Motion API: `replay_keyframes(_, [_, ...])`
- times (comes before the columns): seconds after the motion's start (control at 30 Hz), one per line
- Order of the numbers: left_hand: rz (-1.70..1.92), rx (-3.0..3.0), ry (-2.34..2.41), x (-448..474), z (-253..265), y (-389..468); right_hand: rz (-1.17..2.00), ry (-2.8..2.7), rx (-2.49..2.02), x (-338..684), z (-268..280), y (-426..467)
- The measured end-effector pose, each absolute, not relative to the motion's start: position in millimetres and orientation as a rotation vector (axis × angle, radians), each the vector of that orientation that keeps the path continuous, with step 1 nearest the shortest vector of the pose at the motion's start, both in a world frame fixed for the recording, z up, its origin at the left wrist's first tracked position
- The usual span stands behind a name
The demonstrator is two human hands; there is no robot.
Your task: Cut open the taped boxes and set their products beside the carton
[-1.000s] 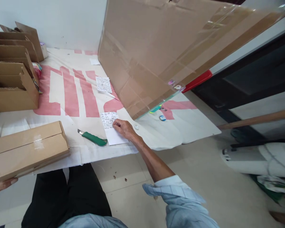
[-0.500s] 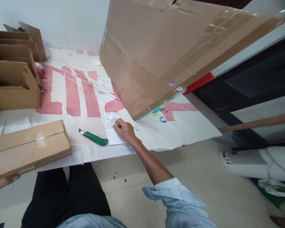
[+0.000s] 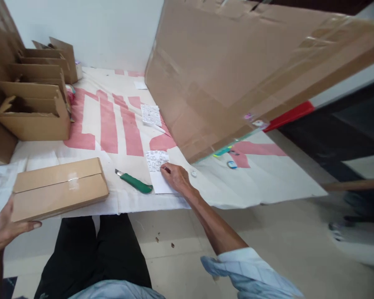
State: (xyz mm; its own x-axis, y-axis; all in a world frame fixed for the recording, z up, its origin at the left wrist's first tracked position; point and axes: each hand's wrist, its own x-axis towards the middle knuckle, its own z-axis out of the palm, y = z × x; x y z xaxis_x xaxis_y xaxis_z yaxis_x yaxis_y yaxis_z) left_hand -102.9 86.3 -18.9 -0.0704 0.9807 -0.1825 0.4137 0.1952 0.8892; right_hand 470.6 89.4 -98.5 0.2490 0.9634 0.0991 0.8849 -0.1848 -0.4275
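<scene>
Here, the left hand [image 3: 4,230] has thumb and fingers parted around the left end of a long, flat brown cardboard box [image 3: 60,187], holding it at the table's near edge. The right hand [image 3: 177,177] bunches its fingertips over a white paper sheet with small dark printed shapes [image 3: 157,178]; whether they pinch anything seems too small to tell. A green-handled utility knife [image 3: 136,183] lies between box and sheet.
</scene>
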Motion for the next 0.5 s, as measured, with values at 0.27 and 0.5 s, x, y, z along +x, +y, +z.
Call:
replay_keyframes(0.27, [1.203, 1.398, 1.076, -91.7, -8.1, 78.7, 0.178, -1.802, -2.067, 477.5, -115.6, 78.2])
replay_keyframes(0.5, [1.221, 1.461, 1.028, -96.5, -26.7, 80.2, 0.027, -1.745, -1.861, 451.3, -90.9, 63.5])
